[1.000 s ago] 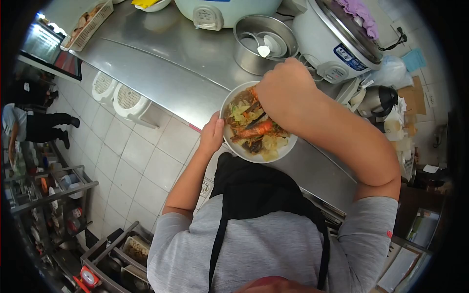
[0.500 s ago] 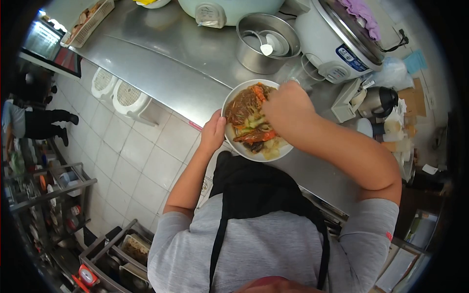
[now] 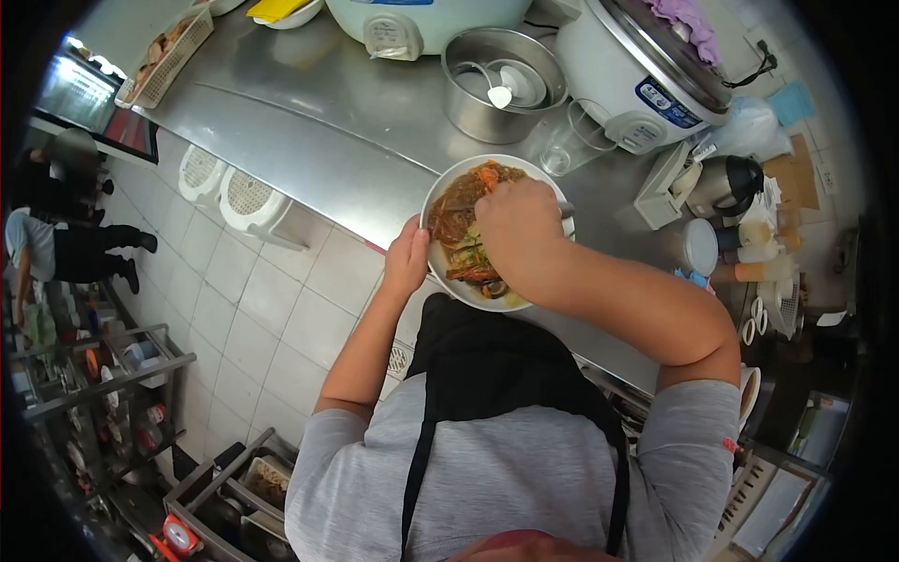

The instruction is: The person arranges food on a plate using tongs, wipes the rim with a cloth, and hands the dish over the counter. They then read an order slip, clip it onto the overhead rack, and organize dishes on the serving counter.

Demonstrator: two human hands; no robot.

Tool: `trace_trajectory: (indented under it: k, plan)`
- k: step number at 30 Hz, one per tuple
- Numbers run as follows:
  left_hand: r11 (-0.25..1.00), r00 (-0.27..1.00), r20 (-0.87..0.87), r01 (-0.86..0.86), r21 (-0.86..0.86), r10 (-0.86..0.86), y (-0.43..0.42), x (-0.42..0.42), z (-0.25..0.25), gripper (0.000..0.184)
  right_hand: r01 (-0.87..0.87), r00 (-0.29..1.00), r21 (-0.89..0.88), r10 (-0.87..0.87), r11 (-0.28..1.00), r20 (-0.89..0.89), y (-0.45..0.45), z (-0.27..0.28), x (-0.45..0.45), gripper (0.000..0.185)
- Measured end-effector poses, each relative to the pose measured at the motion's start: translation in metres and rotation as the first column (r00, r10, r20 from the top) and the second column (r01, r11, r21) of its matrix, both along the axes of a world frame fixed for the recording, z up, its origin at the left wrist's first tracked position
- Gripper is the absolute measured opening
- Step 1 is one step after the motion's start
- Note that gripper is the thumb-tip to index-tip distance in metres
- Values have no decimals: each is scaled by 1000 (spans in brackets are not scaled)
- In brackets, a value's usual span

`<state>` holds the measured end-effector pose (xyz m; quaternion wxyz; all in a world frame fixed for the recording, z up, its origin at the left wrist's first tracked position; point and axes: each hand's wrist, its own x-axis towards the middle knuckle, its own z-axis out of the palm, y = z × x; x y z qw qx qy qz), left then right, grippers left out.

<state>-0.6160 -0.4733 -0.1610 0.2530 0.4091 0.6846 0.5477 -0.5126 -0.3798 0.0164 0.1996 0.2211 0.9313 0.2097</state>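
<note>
Now the left hand [image 3: 406, 258] gripped the bowl [image 3: 437, 259] at the edge of the steel counter [image 3: 328, 155] while the right hand [image 3: 521, 223], closed round an apparent utensil [image 3: 567, 210], seemingly worked the food [image 3: 453, 221], the next move calling for a firm brace.

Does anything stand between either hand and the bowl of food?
Nothing visible does. The left hand holds the bowl at its rim, and the right hand is over the food; the glass and metal pot are beyond the bowl.
</note>
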Motion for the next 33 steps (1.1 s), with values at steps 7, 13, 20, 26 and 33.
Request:
trace_trajectory:
  k: [7,13,20,26,33]
  plan:
    - [1000,1000,3,-3,-8,3,1,0,-2,37,37,992,-222,-62,974,-107,9,-27,29,21]
    - [1000,1000,-8,-2,-20,2,1,0,-1,37,-23,987,-264,-21,964,-162,19,-19,47,17]
    - [1000,1000,2,-4,-3,4,0,0,-3,37,160,967,-403,-225,901,-119,37,-4,67,19]
    - [1000,1000,16,3,-17,-3,0,0,-4,37,192,909,-564,-363,803,-206,47,-1,95,22]
    - [997,997,60,50,-59,-46,0,-2,3,41,117,803,-790,-525,602,-282,50,12,114,21]
